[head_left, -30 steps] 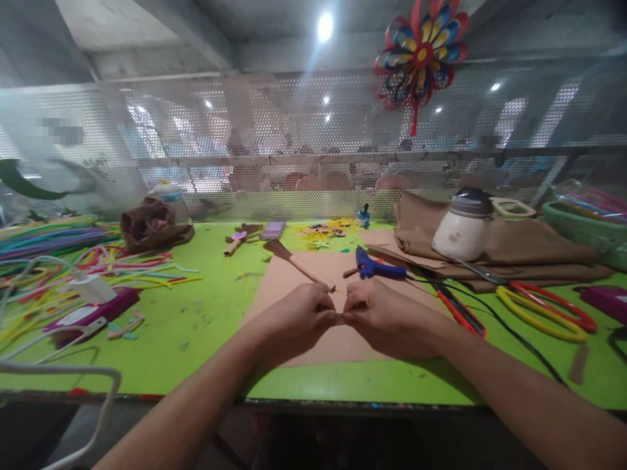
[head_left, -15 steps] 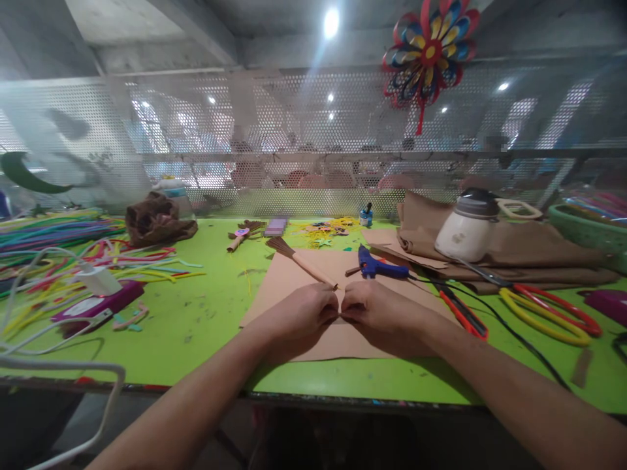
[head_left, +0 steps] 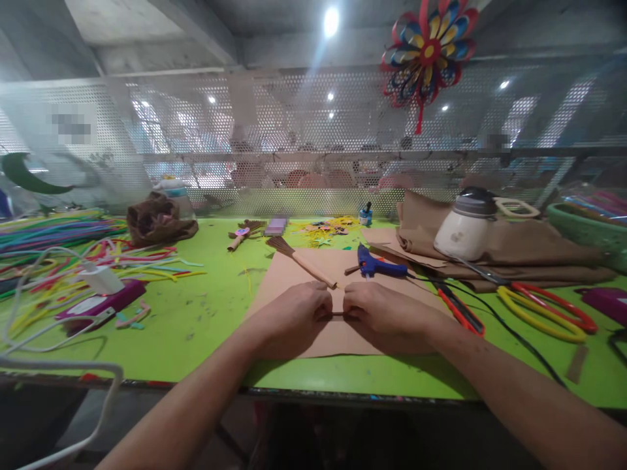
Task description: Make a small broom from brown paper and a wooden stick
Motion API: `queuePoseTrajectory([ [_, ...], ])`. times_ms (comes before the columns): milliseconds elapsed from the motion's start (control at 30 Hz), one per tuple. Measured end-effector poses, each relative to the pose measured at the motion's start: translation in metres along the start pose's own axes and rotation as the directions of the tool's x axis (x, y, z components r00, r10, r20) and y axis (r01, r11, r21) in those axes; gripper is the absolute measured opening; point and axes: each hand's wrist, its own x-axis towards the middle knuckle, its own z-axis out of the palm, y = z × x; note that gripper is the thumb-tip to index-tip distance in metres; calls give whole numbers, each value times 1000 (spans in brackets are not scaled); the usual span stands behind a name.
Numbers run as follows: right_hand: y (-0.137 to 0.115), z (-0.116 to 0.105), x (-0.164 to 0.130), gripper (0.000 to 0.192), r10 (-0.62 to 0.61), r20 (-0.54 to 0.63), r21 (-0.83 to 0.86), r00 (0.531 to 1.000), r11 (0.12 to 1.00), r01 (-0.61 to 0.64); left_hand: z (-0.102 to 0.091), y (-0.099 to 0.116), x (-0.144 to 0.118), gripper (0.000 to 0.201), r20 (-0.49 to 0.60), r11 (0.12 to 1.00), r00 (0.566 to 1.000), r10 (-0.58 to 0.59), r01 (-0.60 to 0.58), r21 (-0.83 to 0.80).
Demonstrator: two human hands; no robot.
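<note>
My left hand (head_left: 298, 318) and right hand (head_left: 386, 314) were curled knuckles-up over the brown card sheet (head_left: 313, 274), each pinching one end of a thin brown strip (head_left: 337, 315). Only the short stretch of strip between the two hands showed; its ends were buried in my fingers, and I could not tell its material. It sat just above the card, near the front middle of the green surface (head_left: 206, 313).

Just beyond my left hand lay a small broom-shaped stick (head_left: 300, 258) on the card, bristle end away from me. The blue glue gun (head_left: 376, 264) lay at the card's far right edge, its black cable trailing off right.

Far right, a green basket (head_left: 585, 236) was cut by the frame; coloured strips showed in it, blurred. A white jar with a dark lid (head_left: 465, 225) leaned on folded brown fabric (head_left: 529, 251); contents not visible. Red and yellow loops (head_left: 548, 303) lay in front of the fabric, beside a red-handled tool (head_left: 460, 310) half hidden by my right forearm.

Left side: loose coloured pipe cleaners (head_left: 73, 248), a purple box (head_left: 100, 303) with a white charger (head_left: 100, 279) on it, and a brown crumpled bag (head_left: 159, 222), its inside too dark to read. A paper pinwheel (head_left: 424, 52) hung on the mesh screen (head_left: 274, 130) behind.
</note>
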Motion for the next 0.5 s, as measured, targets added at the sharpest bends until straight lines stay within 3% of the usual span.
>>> queuePoseTrajectory([
  [500, -7, -1, -11, 11, -36, -67, -166, 997, 986, 24, -7, 1, -4, 10, 39, 992, 998, 44, -48, 120],
])
